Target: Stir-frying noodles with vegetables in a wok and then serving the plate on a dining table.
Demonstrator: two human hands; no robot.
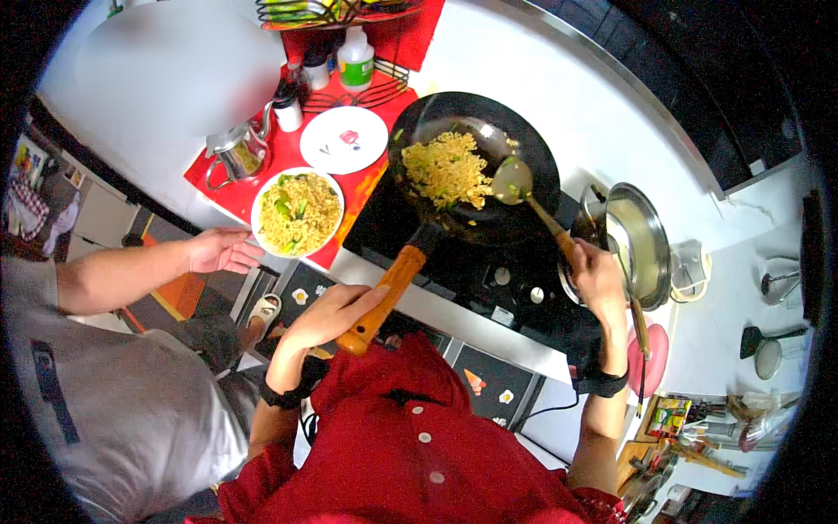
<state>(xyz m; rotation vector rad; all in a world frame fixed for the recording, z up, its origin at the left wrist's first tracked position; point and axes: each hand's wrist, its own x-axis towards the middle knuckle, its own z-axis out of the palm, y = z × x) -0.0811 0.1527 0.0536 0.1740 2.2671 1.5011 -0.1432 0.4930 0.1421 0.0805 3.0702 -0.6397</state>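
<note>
A black wok [533,134] stands on a black cooktop [458,262], its wooden handle [399,278] pointing down-left towards me. Noodles with green pieces [452,167] lie in the wok's left part. My right hand [597,278] is closed round the handle of a ladle-like metal turner [512,181], whose head is in the wok beside the noodles. My left hand [337,314] lies against the left side of the wok's wooden handle; its fingers are partly hidden, so a grip cannot be told. Left of the wok, a white plate [254,216] holds more noodles with greens, near another person's hand [226,251].
An empty white plate with a flower print [350,139] and a metal pitcher [241,156] stand on the red counter covering. Bottles [355,62] are behind. A metal pot [658,245] stands right of the wok. A person in grey [131,406] stands at my left.
</note>
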